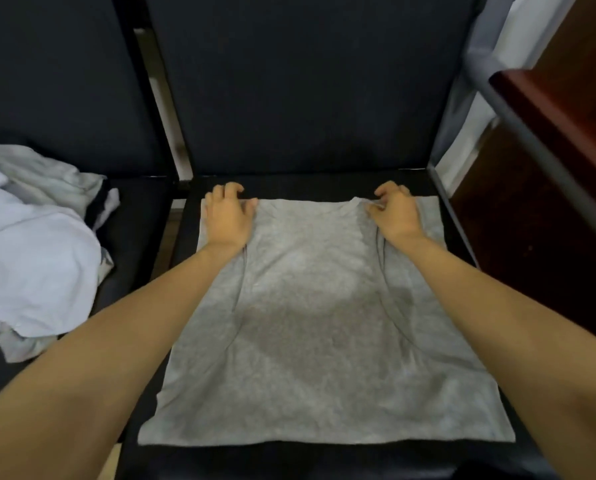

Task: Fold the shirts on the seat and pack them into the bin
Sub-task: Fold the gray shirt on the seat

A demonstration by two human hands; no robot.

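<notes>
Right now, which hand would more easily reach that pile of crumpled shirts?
Probably the left hand: the pile lies on the neighbouring seat on its side, while the right hand pinches the gray shirt farther away.

Both bare arms are reaching straight forward, the forearms angling inward toward each other. The left hand (227, 216) is lying palm down, its fingers curling over the far edge of the grey shirt (310, 306), thumb spreading toward the middle. The right hand (395, 214) is sitting level with it, well apart, fingers bent, thumb and forefinger pinching the cloth.
</notes>
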